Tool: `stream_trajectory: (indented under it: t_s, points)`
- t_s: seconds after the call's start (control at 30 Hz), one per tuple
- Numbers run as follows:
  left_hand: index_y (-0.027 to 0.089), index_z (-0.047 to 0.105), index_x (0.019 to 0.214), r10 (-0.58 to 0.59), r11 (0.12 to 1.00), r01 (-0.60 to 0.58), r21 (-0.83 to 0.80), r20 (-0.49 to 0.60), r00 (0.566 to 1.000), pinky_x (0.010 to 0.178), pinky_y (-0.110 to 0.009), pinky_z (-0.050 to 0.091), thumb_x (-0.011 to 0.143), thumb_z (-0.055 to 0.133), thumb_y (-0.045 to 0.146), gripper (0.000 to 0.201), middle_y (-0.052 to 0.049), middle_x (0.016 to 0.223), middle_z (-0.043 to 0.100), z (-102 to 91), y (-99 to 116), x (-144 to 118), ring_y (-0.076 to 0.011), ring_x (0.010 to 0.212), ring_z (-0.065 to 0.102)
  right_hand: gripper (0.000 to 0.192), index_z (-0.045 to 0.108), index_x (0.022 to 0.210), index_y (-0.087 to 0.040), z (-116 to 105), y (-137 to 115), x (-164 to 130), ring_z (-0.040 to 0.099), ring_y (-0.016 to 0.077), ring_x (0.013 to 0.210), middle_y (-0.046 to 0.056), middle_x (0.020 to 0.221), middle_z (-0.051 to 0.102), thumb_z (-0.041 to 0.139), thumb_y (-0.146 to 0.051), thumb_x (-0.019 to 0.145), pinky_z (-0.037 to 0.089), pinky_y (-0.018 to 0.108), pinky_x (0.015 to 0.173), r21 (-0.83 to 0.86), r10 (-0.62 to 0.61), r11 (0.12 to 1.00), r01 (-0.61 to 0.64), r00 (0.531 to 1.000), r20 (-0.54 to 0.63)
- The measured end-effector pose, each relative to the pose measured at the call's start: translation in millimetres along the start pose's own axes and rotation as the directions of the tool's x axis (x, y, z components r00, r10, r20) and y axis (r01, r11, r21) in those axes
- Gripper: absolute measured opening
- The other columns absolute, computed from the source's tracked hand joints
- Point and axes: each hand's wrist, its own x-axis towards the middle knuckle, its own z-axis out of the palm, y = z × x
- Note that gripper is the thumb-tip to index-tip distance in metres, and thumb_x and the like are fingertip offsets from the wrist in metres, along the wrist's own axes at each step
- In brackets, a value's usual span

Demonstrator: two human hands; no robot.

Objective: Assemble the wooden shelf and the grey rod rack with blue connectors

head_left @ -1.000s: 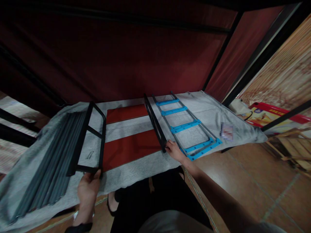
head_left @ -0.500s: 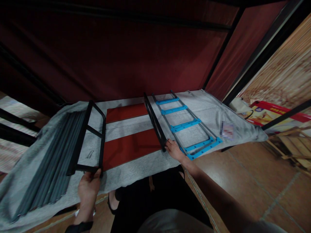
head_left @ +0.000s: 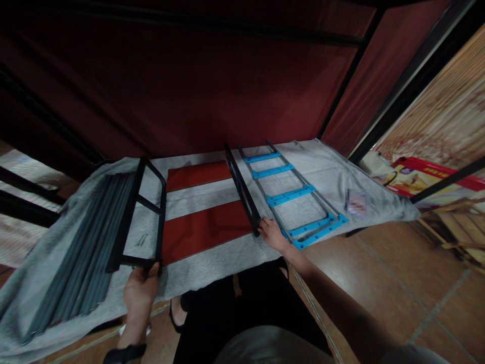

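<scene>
We've got our left hand (head_left: 141, 290) gripping the left frame (head_left: 148, 204), right hand (head_left: 272, 235) pinching the right frame (head_left: 243, 192), red boards (head_left: 206, 227) between.

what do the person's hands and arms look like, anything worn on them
The left hand and right hand wear no gloves. A black band or cuff, I cannot tell which, shows on the left forearm. The right forearm is bare, with what looks like a grey sleeve at the picture's lower edge.
</scene>
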Motion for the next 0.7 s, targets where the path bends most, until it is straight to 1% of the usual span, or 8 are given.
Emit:
stream_trajectory:
  t_s: [0.1, 0.3, 0.47, 0.6, 0.7]
  points:
    - [0.011, 0.067, 0.121, 0.010, 1.000, -0.010, -0.013, -0.003, 1.000, 0.086, -0.043, 0.050, 0.085, 0.052, 0.044, 0.051, -0.019, 0.112, 0.072, 1.2, -0.2, 0.5, -0.0373, 0.109, 0.065, 0.007, 0.055, 0.094, -0.019, -0.1, 1.4, -0.3, 0.054, 0.0204, 0.091, 0.005, 0.098, 0.055, 0.053, -0.013, 0.092, 0.044, 0.035, 0.084, 0.048, 0.005, 0.999, -0.004, 1.000, -0.012]
    - [0.012, 0.066, 0.123, -0.023, 0.999, 0.023, 0.024, -0.006, 1.000, 0.085, -0.045, 0.050, 0.086, 0.052, 0.047, 0.053, -0.020, 0.116, 0.071, -2.2, 3.7, -2.7, -0.0392, 0.110, 0.064, 0.008, 0.056, 0.093, -0.019, 0.5, 1.8, 0.8, 0.055, 0.0214, 0.094, 0.006, 0.098, 0.055, 0.053, -0.012, 0.092, 0.045, 0.036, 0.085, 0.032, 0.003, 0.999, -0.003, 1.000, -0.017]
    - [0.011, 0.065, 0.124, -0.037, 0.998, 0.036, 0.060, 0.012, 0.999, 0.084, -0.045, 0.050, 0.087, 0.050, 0.048, 0.055, -0.021, 0.116, 0.071, -3.9, 6.7, -5.0, -0.0394, 0.110, 0.064, 0.007, 0.057, 0.093, -0.020, -0.8, 3.0, 0.2, 0.056, 0.0205, 0.094, 0.005, 0.098, 0.055, 0.054, -0.013, 0.093, 0.045, 0.035, 0.084, 0.071, -0.013, 0.997, 0.015, 1.000, -0.019]
    - [0.013, 0.066, 0.123, -0.019, 0.999, 0.019, 0.049, -0.003, 1.000, 0.083, -0.044, 0.050, 0.086, 0.050, 0.048, 0.053, -0.018, 0.113, 0.072, -3.9, 6.6, -4.8, -0.0381, 0.109, 0.064, 0.008, 0.058, 0.094, -0.019, 0.3, 2.1, 1.1, 0.055, 0.0207, 0.093, 0.005, 0.098, 0.054, 0.054, -0.012, 0.092, 0.045, 0.035, 0.084, 0.034, 0.005, 0.999, -0.005, 1.000, -0.007]
    - [0.012, 0.067, 0.120, -0.010, 0.998, 0.010, 0.055, 0.002, 1.000, 0.082, -0.043, 0.050, 0.086, 0.050, 0.048, 0.052, -0.019, 0.113, 0.071, -4.7, 6.7, -4.6, -0.0382, 0.109, 0.064, 0.009, 0.058, 0.096, -0.019, 1.3, 1.4, 0.7, 0.055, 0.0208, 0.093, 0.006, 0.099, 0.054, 0.053, -0.013, 0.093, 0.045, 0.036, 0.085, 0.010, 0.008, 1.000, -0.008, 1.000, -0.005]
